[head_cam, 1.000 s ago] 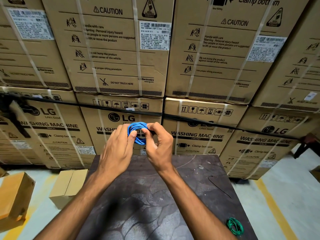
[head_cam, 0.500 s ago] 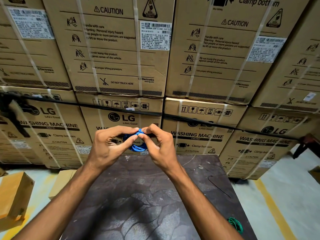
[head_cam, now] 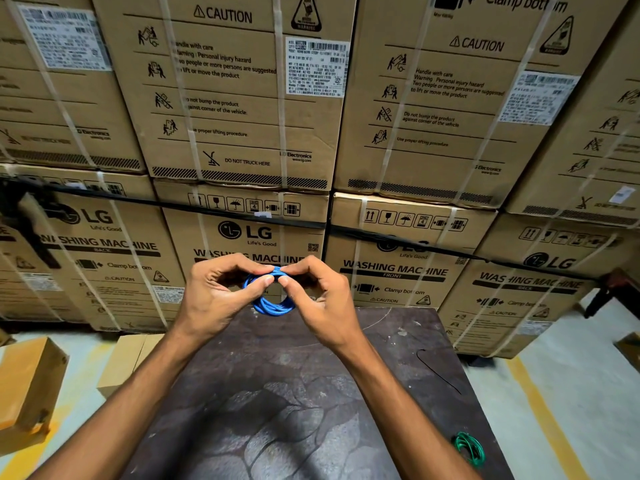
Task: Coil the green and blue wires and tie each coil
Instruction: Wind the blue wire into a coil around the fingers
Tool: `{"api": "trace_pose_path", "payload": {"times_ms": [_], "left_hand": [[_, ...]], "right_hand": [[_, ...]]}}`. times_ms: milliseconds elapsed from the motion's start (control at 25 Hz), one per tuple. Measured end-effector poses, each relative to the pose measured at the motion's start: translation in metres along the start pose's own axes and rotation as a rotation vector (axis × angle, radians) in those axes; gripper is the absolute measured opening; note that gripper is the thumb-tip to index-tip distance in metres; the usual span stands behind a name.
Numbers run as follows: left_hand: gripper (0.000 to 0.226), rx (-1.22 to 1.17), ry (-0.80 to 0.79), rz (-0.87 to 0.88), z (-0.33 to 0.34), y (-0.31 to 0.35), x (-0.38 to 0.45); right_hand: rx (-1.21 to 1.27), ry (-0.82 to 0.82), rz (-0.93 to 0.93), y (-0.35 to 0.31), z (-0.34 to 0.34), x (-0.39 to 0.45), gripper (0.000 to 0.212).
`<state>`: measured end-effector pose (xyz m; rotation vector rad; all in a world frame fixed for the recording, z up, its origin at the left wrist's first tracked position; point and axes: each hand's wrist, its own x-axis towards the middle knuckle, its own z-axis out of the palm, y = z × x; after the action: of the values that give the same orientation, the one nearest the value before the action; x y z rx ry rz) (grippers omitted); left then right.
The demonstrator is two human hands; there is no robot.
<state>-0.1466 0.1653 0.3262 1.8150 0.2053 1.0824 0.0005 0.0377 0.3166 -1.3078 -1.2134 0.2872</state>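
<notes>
A small blue wire coil (head_cam: 272, 304) hangs in the air above the far edge of the dark table (head_cam: 284, 393). My left hand (head_cam: 214, 294) and my right hand (head_cam: 320, 297) both pinch the coil's top between thumb and forefinger, fingertips almost meeting. The coil's lower loop hangs free below them. A green wire coil (head_cam: 469, 448) lies on the table near its right front edge, apart from both hands.
A thin black wire piece (head_cam: 437, 372) lies on the table's right side. Stacked washing machine cartons (head_cam: 242, 116) form a wall right behind the table. Smaller cardboard boxes (head_cam: 29, 386) sit on the floor to the left. A yellow floor line (head_cam: 547, 420) runs on the right.
The left hand turned from covering the coil's side to pinching its top. Both hands dropped slightly, and the coil now hangs below the fingertips.
</notes>
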Motion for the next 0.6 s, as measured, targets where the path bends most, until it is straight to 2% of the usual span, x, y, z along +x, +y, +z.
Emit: {"api": "trace_pose_path", "payload": {"times_ms": [280,440,600], "left_hand": [[0.016,0.068,-0.052,-0.002,-0.003,-0.002,-0.005],[0.019,0.145,-0.141,0.027,-0.013,0.0,-0.003],[0.014,0.074,-0.112,-0.027,-0.017,-0.005,-0.007]], "right_hand": [[0.034,0.133,0.018,-0.001,0.015,-0.011,0.006],[-0.004,0.132,0.023,-0.002,0.02,-0.012,0.005],[-0.034,0.127,0.029,-0.002,0.027,-0.013,0.004]]}}
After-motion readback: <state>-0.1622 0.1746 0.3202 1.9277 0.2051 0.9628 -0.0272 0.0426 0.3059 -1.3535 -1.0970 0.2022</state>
